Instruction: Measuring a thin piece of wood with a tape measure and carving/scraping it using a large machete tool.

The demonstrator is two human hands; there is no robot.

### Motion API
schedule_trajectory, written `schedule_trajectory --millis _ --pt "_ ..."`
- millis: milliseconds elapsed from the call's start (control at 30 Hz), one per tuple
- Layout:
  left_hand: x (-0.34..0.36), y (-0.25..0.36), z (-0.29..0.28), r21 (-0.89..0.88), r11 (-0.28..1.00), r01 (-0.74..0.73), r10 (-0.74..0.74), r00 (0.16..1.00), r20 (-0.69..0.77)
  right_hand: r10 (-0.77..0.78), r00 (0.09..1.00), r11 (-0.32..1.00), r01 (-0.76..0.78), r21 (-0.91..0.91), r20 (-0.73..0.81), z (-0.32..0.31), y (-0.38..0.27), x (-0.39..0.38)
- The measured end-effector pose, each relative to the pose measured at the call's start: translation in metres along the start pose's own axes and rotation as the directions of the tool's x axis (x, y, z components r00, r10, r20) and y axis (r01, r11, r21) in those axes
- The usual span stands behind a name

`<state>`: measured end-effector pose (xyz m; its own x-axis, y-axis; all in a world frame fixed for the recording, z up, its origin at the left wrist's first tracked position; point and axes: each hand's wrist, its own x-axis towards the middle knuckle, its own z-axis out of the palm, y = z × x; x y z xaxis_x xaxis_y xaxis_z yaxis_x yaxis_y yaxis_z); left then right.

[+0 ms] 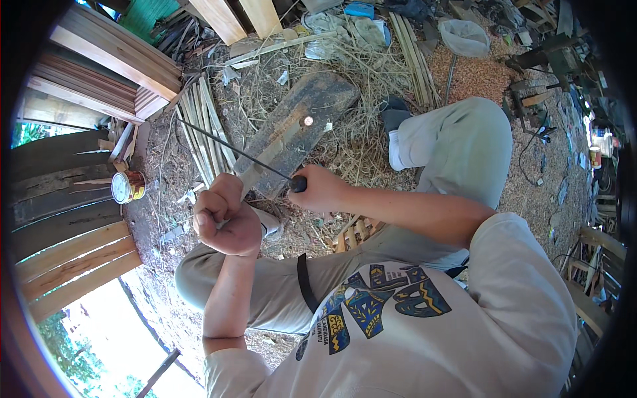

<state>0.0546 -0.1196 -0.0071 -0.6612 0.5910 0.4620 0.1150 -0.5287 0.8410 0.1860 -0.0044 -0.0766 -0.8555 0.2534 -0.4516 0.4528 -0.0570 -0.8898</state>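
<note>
My right hand is closed around the dark round-ended handle of a long thin tool, either a blade seen edge-on or a rod. The tool's dark shaft reaches to the upper left, past the knuckles of my left hand. My left hand is curled into a fist on the near end of a pale flat wooden strip, which the shaft crosses. Beyond my fist the strip runs over a worn dark wooden slab lying on the ground. A small bright round spot shows on the slab.
Several thin wooden sticks lie left of the slab, with stacked planks behind. A paint can stands by the slatted wall. Dry straw, wood shavings and a pale bag-like container lie ahead. My bent legs frame the spot.
</note>
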Motion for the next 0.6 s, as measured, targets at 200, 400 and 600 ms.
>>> schedule_trajectory --millis 200,400,600 --pt "0.0 -0.002 0.002 -0.007 0.999 -0.037 0.037 0.999 -0.027 -0.206 0.978 0.974 0.201 -0.103 -0.037 0.0 0.014 0.006" --pt "0.001 0.0 -0.012 -0.065 0.998 0.001 -0.009 0.992 -0.128 0.105 0.994 0.992 -0.105 -0.066 0.004 -0.007 0.027 0.025" --pt "-0.009 0.001 -0.003 0.02 1.0 -0.023 0.023 1.0 -0.001 0.158 0.986 0.98 -0.163 -0.112 -0.054 -0.023 0.048 0.038"
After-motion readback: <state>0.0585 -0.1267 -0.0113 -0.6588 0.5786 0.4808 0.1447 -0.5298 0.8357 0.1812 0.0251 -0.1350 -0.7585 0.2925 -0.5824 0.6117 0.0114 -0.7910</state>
